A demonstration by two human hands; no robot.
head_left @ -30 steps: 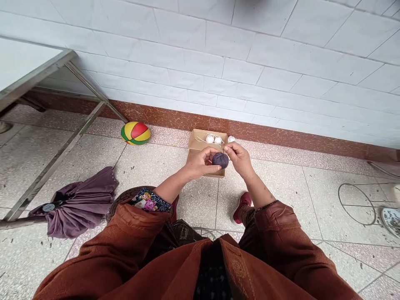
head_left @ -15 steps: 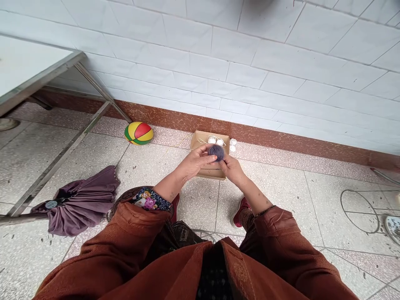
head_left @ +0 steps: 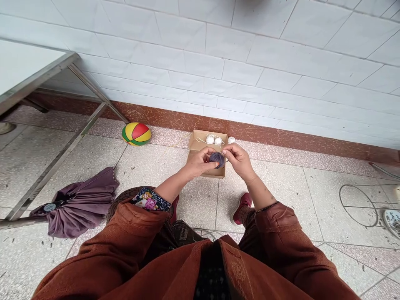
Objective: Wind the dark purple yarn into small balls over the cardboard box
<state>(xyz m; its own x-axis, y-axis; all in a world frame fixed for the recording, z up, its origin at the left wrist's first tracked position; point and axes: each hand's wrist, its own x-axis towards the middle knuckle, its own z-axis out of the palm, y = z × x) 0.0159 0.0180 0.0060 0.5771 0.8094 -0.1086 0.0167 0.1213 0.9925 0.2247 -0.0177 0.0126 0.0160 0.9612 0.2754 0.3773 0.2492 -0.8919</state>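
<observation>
Far tiles (head_left: 175,66) are white; my left hand (head_left: 197,162) holds the yarn ball (head_left: 215,160), my right hand (head_left: 236,160) pinches its thread (head_left: 221,153): soft pulls work best.

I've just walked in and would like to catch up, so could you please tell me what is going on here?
A person's left hand holds a dark purplish yarn ball, while the right hand appears to pinch a strand beside it. Below, on the floor, is an open cardboard box with two white balls in it; at least one more white ball lies just outside, to the right.
</observation>
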